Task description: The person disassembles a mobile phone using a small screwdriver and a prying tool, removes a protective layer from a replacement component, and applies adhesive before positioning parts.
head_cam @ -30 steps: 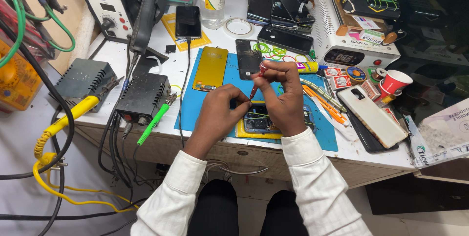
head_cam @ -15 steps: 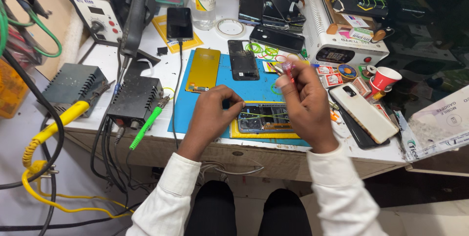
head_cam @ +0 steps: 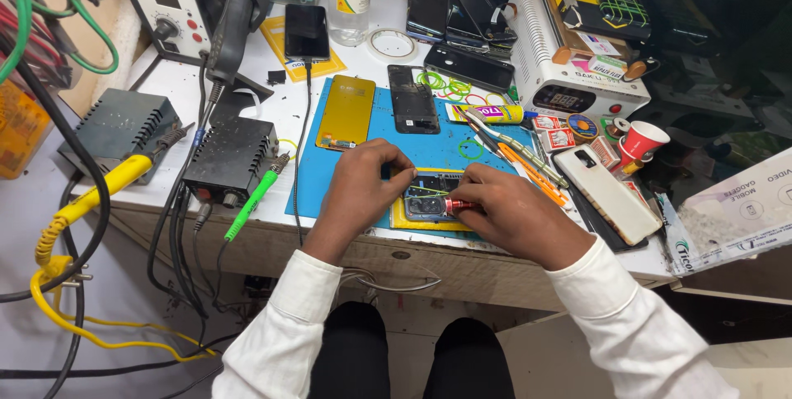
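While the opened phone (head_cam: 429,199) lies on the blue mat (head_cam: 371,131) at the bench's near edge, it is steadied by the left hand (head_cam: 363,184), fingers curled on its edge. A red-collared screwdriver (head_cam: 456,204) is pinched in the right hand (head_cam: 503,213), tip at the phone's interior; screw work is judged under way, and a steady, upright tip seems called for.

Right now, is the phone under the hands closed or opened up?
Opened up: the phone lies on the blue mat with its inner parts exposed, left hand steadying it.
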